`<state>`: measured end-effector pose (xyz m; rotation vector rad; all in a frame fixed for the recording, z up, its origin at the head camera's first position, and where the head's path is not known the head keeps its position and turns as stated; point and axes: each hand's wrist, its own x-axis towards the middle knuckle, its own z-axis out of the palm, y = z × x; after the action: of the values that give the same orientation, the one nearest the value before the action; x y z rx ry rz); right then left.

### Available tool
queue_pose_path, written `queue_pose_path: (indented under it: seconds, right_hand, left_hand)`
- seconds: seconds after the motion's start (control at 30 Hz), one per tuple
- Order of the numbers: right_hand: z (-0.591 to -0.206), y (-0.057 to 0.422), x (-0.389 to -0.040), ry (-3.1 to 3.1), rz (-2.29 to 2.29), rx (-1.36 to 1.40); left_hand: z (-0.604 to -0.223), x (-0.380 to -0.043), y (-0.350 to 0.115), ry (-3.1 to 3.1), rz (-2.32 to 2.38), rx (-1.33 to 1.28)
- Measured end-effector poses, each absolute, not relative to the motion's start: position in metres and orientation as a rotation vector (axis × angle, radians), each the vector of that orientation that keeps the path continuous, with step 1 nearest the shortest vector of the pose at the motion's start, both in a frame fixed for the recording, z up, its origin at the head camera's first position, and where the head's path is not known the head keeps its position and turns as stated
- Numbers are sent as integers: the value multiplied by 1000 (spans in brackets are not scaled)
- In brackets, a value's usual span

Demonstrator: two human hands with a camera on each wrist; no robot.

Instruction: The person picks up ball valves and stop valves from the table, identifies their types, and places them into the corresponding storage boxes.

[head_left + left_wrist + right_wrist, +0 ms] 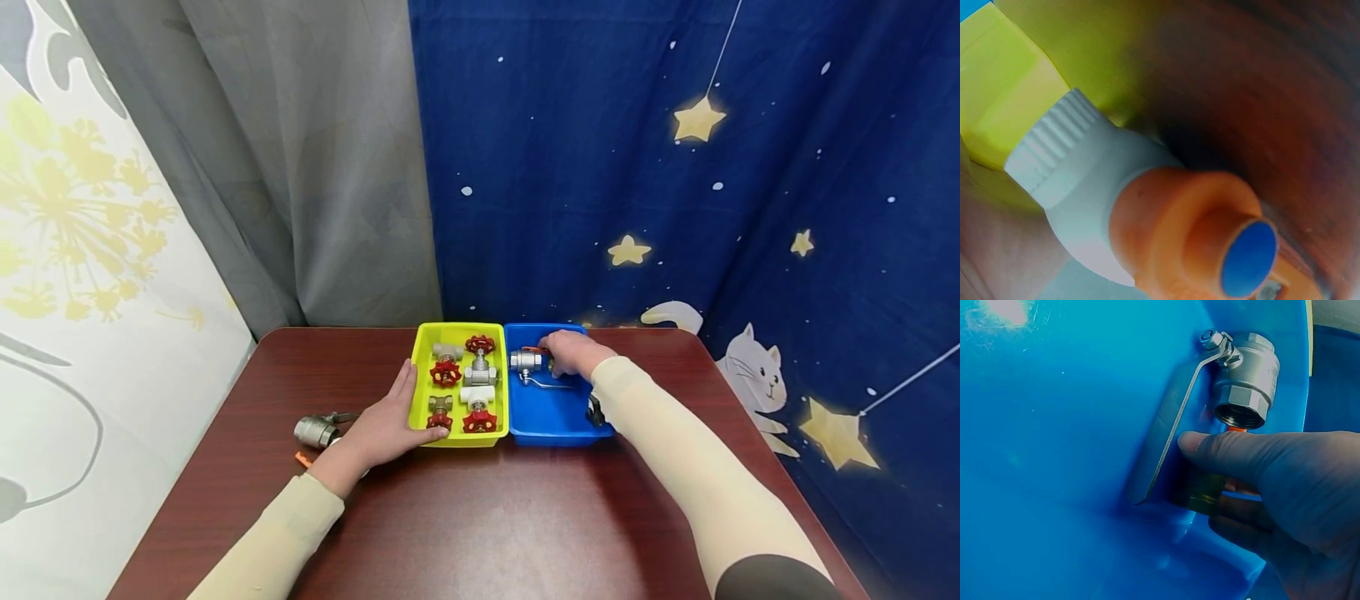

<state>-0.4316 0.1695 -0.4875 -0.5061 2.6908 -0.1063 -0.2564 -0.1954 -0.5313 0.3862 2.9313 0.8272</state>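
My right hand (572,352) reaches into the blue tray (551,414). Its thumb and fingers pinch a brass ball valve (1205,501), mostly hidden by the hand, with a bit of orange-red handle showing. Just beside it in the tray lies a steel ball valve (1249,378) with a long thin lever. My left hand (384,427) rests against the left side of the yellow tray (468,442), fingers straight and thumb over the near corner. Inside that tray sit several valves with red handwheels, among them a steel gate valve (480,375) and a white one (477,397).
Left of the yellow tray, a large steel ball valve (315,432) lies on the brown table (480,517). Close to it, under my left wrist, is a white plastic valve (1097,187) with an orange handle. Both trays stand side by side, with curtains (525,167) behind the table.
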Motion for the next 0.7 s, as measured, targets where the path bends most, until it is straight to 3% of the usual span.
queue_pose_path:
  seconds: [0.7]
  right_hand:
    - [-486,171,-426,2714,-101,-566]
  left_hand:
    - [-531,-256,-195,2925,836,378]
